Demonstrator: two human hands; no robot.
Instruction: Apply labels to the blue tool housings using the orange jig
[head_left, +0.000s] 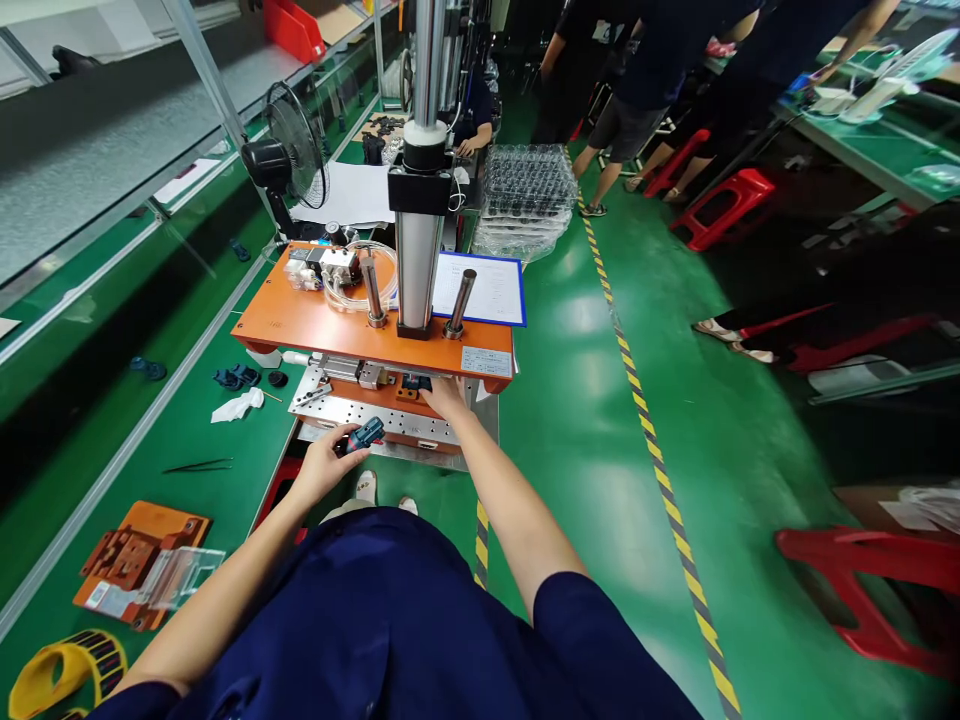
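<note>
The left hand (324,462) is closed around a small blue-and-red part (366,434), held just in front of the press (375,330). The right hand (444,397) is reached under the orange plate (315,322), fingers resting on a second dark part (415,382) seated in the fixture (375,412); whether those fingers grip it or only press on it cannot be told.

The main risk is judged to be a pinch — the right hand lies directly beneath the ram column (416,270), and fingers could be caught if the press were triggered. The seated part could also be set askew and crushed, and the held part could be dropped from a loose grip.

Counted: two parts, one in the left hand, one at the right fingertips. Two guide posts (459,303) are seen beyond the right hand, either side of the column. Left of the left hand, one pair of tweezers (196,465), one white rag (238,405) and one fan (289,155) are found. Three red stools (720,205) stand out to the right.
</note>
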